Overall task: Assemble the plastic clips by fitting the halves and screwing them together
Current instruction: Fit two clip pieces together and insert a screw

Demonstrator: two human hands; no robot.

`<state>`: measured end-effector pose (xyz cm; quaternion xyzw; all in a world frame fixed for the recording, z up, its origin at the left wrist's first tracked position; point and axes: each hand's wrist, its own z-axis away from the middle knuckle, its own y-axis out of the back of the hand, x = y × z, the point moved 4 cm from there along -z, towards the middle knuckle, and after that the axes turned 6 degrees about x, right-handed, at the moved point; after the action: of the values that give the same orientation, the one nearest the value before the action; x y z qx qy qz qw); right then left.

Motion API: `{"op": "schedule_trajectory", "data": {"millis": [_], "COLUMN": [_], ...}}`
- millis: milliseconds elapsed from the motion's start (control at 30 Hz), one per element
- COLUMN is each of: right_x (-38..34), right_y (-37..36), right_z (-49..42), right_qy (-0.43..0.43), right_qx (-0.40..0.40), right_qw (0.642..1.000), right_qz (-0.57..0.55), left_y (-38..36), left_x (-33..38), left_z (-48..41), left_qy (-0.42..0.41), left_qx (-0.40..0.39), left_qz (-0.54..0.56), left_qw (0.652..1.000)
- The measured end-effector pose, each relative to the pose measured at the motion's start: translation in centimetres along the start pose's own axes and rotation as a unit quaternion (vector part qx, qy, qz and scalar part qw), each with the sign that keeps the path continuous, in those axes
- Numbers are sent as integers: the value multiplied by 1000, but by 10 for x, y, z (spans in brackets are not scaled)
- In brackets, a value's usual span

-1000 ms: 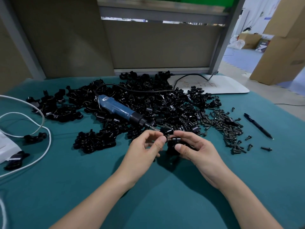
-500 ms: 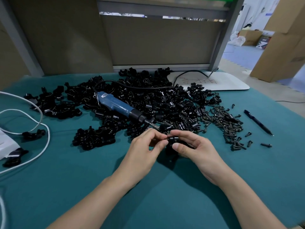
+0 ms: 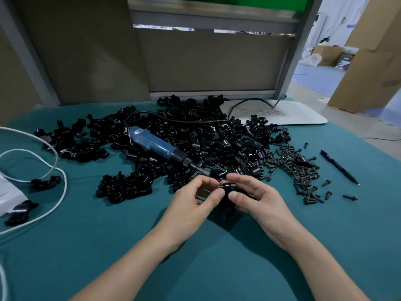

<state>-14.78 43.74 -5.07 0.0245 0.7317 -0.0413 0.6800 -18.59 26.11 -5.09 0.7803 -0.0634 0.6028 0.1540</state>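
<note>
Teal-covered worktop (image 3: 217, 268), grey partition panels along its far edge. Right hand (image 3: 258, 199) pinches a black clip (image 3: 228, 187) between thumb and curled fingers, just above the worktop's middle, on the near side of the heap of clip halves (image 3: 195, 135). Left hand (image 3: 193, 199) has thumb and forefinger closed on a small screw (image 3: 218, 187) at the clip's left face.

Risks: a screw started crooked by hand would likely cross-thread. The halves could slip out of register if the right grip eases. A dropped screw would be lost among the black parts.

Electric screwdriver (image 3: 156, 144) lies on the heap, unheld.

Hard to make out: the seam between the halves and how deep the screw sits. Fingers hide the clip's underside.
</note>
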Motion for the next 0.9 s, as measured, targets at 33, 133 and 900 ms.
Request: {"op": "schedule_trajectory", "data": {"millis": [33,133,900], "right_x": [0,0,4], "right_y": [0,0,-21], "right_z": [0,-1,-4], "right_qy": [1,3,-33], "right_qx": [2,11,9], "right_qw": [1000,1000,993], "right_qz": [0,2,-109], "left_y": [-1,-2,1], "left_x": [0,-1,5], "left_z": [0,1,-1], "left_qy": [-1,-7,3], "left_qx": [-8,-21,29], "left_qz": [-1,-11,67], "left_qw": [1000,1000,997]}}
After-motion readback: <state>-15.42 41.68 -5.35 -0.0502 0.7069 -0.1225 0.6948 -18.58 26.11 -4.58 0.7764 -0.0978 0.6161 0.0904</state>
